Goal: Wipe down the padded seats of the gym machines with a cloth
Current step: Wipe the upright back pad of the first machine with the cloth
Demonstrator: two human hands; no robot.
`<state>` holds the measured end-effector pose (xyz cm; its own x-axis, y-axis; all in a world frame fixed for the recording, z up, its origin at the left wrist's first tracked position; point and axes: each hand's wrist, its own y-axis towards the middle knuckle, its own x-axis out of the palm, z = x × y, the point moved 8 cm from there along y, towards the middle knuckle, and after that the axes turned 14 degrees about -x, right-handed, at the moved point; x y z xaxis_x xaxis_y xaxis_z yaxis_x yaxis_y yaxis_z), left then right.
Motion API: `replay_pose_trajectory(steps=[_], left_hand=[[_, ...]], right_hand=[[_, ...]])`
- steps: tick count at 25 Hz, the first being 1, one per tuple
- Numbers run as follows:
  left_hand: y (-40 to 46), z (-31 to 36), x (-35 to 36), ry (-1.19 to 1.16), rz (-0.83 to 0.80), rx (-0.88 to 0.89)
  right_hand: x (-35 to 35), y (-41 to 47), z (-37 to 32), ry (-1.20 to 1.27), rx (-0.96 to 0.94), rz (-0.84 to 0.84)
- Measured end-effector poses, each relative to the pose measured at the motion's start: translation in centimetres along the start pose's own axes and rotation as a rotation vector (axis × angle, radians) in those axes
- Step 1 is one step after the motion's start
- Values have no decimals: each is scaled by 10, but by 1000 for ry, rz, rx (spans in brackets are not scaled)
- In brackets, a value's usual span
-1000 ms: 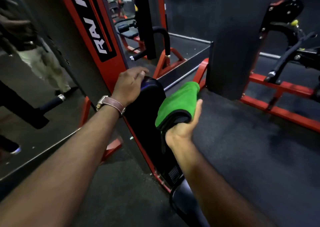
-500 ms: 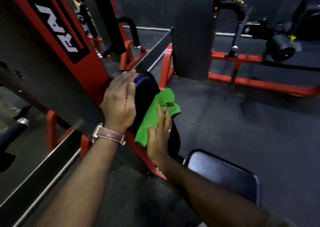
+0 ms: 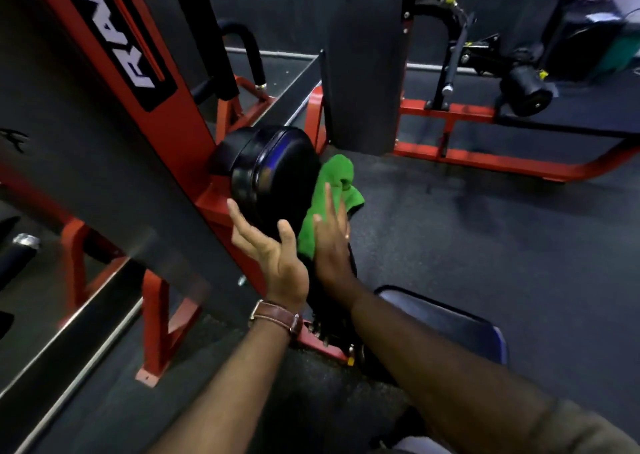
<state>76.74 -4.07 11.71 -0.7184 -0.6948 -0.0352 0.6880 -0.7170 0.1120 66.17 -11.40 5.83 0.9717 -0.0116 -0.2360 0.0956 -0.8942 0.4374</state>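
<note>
The green cloth (image 3: 327,204) lies against the black back pad (image 3: 273,173) of the red machine (image 3: 180,107), pressed flat by the right hand (image 3: 332,242) with straight fingers, while the left hand (image 3: 273,249), open palm-up, touches the pad's lower edge.

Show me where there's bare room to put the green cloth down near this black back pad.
Free: the padded blue-black seat beside the right forearm, and the dark rubber floor between that seat and the red steel frame. Crowded: around the black back pad, where both hands and the green cloth meet against the red upright.
</note>
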Motion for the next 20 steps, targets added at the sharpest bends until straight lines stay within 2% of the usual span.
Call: replay_pose_trajectory(steps=[2,5,6,8,9,12,14,16,18,20], left_hand=[[-4,-12,1,-60,23,-80],[3,-47,-2,-106,100,-271],[7,-68,-2,-157,80,-352],[6,-104,11,-307,-113,-515],[0,-119,17,-345,-200,-574],[-24,-138,5,-301,-131,-663],[-34,-144,8,-252,-133,-679],[-40,-145,17,-281,-147,-721],[-44,-148,19,-350,-59,-781],[-50,-145,25,-451,-65,-791]], right_hand=[[-5,34,5,45,113,40],[-4,60,-46,85,-47,15],[-3,48,-61,66,-142,-16],[3,1,-59,31,-254,-78],[5,-23,-38,12,-236,-81],[-2,-32,31,85,114,24],[-7,2,24,92,146,43],[-3,23,-21,77,-6,-25],[1,9,-49,72,-205,-98],[3,-29,-27,64,-259,-147]])
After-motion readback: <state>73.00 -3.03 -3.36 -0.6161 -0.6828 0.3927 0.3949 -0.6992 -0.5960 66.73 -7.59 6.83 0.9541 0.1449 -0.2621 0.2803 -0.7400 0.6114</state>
